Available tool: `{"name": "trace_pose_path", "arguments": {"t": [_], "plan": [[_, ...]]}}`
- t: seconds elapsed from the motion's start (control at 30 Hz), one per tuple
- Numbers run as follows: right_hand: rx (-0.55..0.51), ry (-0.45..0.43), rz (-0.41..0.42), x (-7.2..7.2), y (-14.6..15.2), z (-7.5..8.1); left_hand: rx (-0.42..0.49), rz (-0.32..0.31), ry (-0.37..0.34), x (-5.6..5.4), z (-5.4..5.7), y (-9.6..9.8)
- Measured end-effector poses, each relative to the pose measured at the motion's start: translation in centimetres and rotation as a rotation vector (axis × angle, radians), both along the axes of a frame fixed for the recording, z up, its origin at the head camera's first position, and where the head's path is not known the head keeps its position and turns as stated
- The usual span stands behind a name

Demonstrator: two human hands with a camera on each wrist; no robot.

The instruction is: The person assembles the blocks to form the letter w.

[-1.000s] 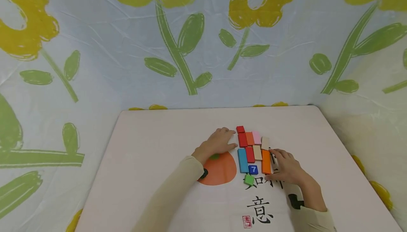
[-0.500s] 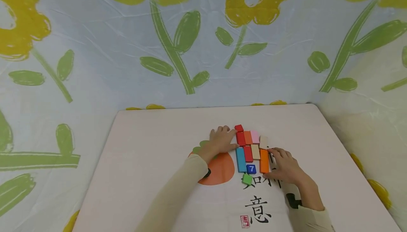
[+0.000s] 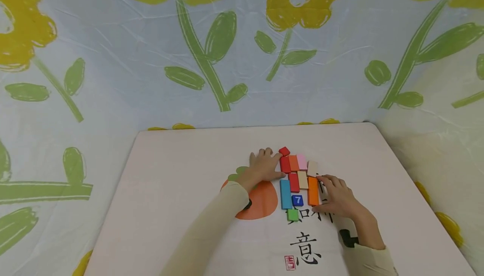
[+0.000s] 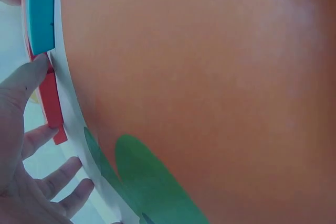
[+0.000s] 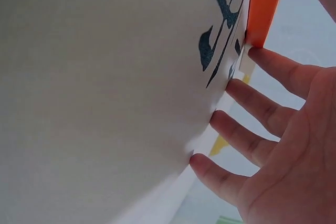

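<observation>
A flat patch of coloured wooden blocks lies on the printed cloth in the head view. My left hand (image 3: 262, 169) is spread along its left side. The index fingertip is at the small red cube (image 3: 284, 151) and red block (image 3: 285, 164); the thumb tip is at the far end of the blue block (image 3: 285, 194). Spread on the other side is my right hand (image 3: 338, 196), its index fingertip touching the far end of the orange block (image 5: 265, 6) and its thumb by the near end. A blue cube marked 7 (image 3: 297, 200) and a green block (image 3: 293, 215) lie nearest me.
Between the sides lie another orange block (image 3: 293, 163), a pink block (image 3: 301, 161), beige blocks (image 3: 303, 180) and a second red block (image 3: 293, 182). The cloth carries a printed orange fruit (image 3: 261, 204) and black characters (image 3: 306, 248). A flowered curtain (image 3: 159, 36) stands behind the table (image 3: 170, 162).
The blue block has slid slightly toward me, apart from the red block. The green block has turned from tilted to straight, and the small red cube has turned askew. The right hand stays beside the orange block.
</observation>
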State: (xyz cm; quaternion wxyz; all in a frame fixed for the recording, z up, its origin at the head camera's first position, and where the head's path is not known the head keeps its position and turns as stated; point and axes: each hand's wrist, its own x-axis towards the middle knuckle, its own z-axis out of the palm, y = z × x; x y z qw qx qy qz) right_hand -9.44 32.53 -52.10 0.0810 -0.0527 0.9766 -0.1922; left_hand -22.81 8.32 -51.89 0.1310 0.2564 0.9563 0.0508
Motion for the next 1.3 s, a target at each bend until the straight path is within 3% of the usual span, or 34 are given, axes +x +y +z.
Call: {"name": "trace_pose_path", "arguments": {"t": [0.77, 1.0, 1.3], "plan": [[-0.086, 0.041, 0.029, 0.3, 1.1, 0.4, 0.079, 0.044, 0.001, 0.3, -0.2, -0.5], [-0.122, 0.043, 0.028, 0.3, 1.2, 0.6, 0.145, 0.030, -0.009, 0.5, 0.4, -3.0], [-0.167, 0.040, 0.045, -0.6, 0.0, 1.1, 0.240, 0.065, -0.005, 0.2, 0.4, -7.3]]}}
